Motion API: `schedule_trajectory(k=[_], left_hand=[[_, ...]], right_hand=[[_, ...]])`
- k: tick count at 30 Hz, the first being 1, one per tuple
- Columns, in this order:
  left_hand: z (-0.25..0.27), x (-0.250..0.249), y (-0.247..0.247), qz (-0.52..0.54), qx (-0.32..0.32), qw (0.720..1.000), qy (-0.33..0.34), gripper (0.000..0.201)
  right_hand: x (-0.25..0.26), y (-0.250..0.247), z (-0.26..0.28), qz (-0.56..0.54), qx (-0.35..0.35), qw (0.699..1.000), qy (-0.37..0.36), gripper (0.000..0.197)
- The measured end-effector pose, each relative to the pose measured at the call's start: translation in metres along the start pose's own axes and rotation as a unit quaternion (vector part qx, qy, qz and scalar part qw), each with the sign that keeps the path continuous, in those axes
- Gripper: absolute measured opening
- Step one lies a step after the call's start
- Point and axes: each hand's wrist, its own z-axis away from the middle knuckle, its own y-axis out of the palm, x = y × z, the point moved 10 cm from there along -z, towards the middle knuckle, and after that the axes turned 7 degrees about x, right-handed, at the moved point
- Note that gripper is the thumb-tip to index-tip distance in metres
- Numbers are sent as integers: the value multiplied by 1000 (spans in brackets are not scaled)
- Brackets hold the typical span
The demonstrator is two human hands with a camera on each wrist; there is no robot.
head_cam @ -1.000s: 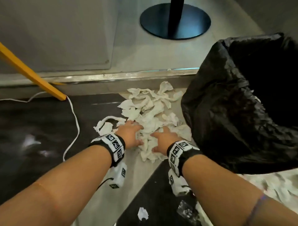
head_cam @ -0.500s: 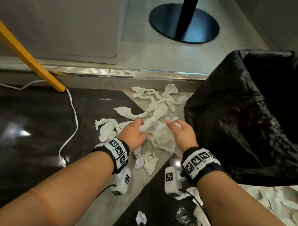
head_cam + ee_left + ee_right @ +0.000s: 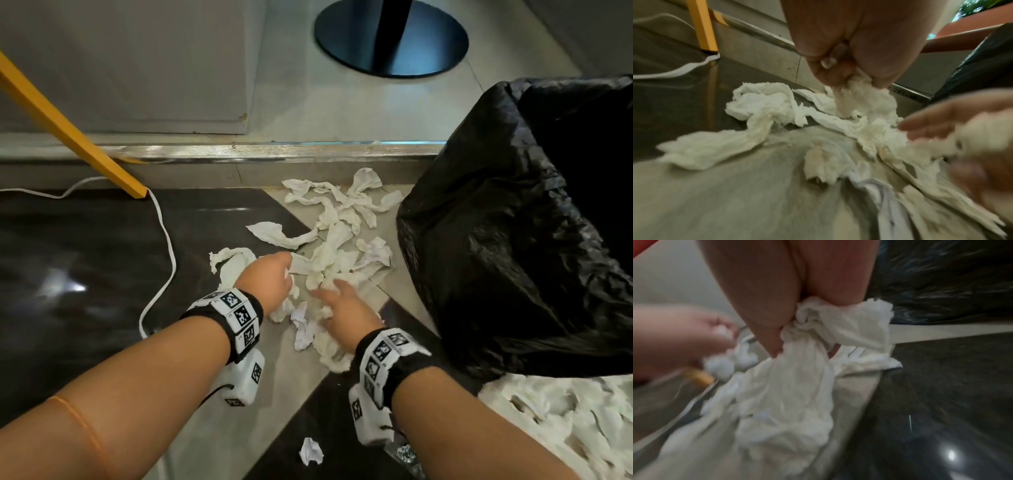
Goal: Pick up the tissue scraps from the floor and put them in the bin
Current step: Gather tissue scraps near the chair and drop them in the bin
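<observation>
White tissue scraps lie in a heap on the floor, left of the bin lined with a black bag. My left hand is down in the heap's left side, fingers curled round a wad of tissue. My right hand is low beside it, gripping a bunch of tissue that hangs down to the floor. More tissue scraps trail off to the left. One small crumpled scrap lies alone near me.
A white cable runs over the dark floor at left, by a yellow leg. A metal strip edges a step behind the heap. A round black stand base sits beyond. White rough material lies under the bin.
Both hands went from pressing on the heap to gathering tissue between them, then dropped lower and nearer me. The view has tilted, showing more of the floor beyond the step.
</observation>
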Motion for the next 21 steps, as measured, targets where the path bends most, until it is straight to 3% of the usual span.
schedule_trajectory(k=[3, 6, 8, 11, 13, 16, 18, 19, 21], left_hand=[[4, 13, -15, 37, -36, 998, -21, 24], [4, 36, -14, 35, -45, 997, -57, 48], [2, 56, -1, 17, -9, 995, -97, 72], [4, 84, 34, -14, 98, 982, -158, 89], [5, 89, 49, -41, 136, 976, -164, 75], [1, 71, 56, -82, 137, 983, -95, 36], [-2, 54, 52, -82, 121, 988, -55, 28], [-4, 46, 49, -72, 112, 990, -38, 27], [-9, 30, 42, -62, 94, 994, -4, 22]], right_hand=[[1, 43, -4, 98, 75, 992, 3, 61], [-1, 41, -2, 151, 44, 987, 9, 36], [-1, 32, 0, 149, 25, 988, 13, 27], [-9, -1, 7, 23, -52, 997, 58, 22], [-15, -26, 15, -54, -106, 989, 85, 22], [-17, -56, 20, -48, -170, 982, 73, 21], [-18, -71, 16, -29, -198, 978, 57, 17], [-19, -74, 9, -18, -196, 979, 52, 23], [-26, -62, -12, 12, -124, 990, 72, 50]])
